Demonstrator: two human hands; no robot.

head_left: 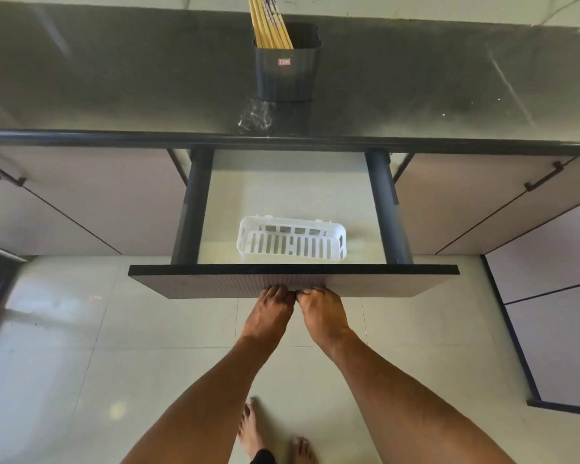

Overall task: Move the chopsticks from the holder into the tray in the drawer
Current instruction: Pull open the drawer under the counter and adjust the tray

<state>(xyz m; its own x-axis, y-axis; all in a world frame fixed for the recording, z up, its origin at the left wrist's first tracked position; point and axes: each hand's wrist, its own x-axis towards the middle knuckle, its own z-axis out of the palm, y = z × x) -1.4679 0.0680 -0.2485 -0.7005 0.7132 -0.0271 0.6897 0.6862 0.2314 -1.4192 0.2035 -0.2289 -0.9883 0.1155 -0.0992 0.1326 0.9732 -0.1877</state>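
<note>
Several yellow wooden chopsticks stand in a dark ribbed holder on the dark countertop. Below it a drawer is pulled out, with a white slotted plastic tray lying empty near its front. My left hand and my right hand sit side by side at the lower edge of the drawer front, fingers curled under it and gripping it. Neither hand touches the chopsticks.
Closed cabinet doors with dark handles flank the drawer. The drawer's dark side rails frame its pale floor. My bare feet stand on the light tiled floor below.
</note>
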